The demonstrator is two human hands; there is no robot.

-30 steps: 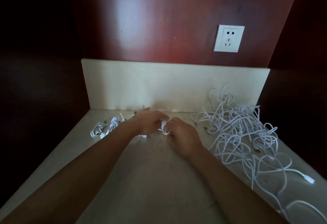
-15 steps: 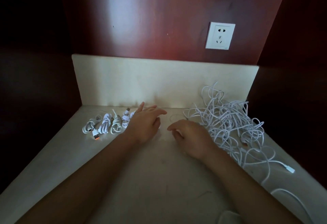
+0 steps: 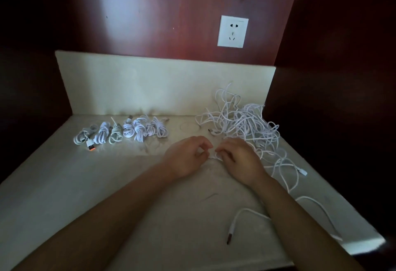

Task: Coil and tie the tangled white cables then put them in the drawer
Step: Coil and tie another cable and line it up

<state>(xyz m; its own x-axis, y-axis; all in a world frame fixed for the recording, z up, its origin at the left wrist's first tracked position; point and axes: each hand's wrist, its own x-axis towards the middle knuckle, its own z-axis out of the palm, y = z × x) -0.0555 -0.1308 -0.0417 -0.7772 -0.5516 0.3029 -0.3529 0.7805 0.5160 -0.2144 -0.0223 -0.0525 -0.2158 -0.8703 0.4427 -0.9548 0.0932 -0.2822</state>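
Left hand (image 3: pixel 188 159) and right hand (image 3: pixel 240 161) meet at frame centre, fingers curled around a thin white cable end (image 3: pixel 214 157) on the tabletop (image 3: pixel 64 185). Tangled white cables (image 3: pixel 246 125) lie right of centre; coiled bundles (image 3: pixel 128 131) line the left.

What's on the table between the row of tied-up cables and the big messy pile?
Mostly bare counter in the head view, between the tied cables and tangled pile; only a faint ring mark shows.

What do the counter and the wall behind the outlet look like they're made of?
Counter: probably polished stone or a marble look-alike, pale cream with faint veining and soft sheen. Wall: likely glossy lacquered wood or laminate, dark red-brown with a broad light reflection. Outlet: white plastic.
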